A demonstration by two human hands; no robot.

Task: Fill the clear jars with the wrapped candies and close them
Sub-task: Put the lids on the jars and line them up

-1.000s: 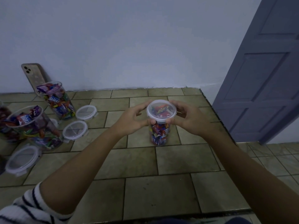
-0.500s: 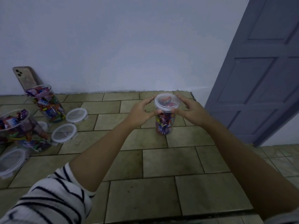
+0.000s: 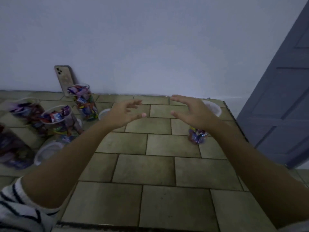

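One jar closed; the rest await lids.
The lidded candy jar stands upright (long axis vertical, lid uppermost) at the desk's right rear, partly behind the right hand. That and the left hand hover, fingers spread, holding nothing. At left, filled open jars beside loose lids remain unclosed.

A lidded jar is standing behind the right hand (partly hidden); open jars and loose lids are sitting left of the left hand.
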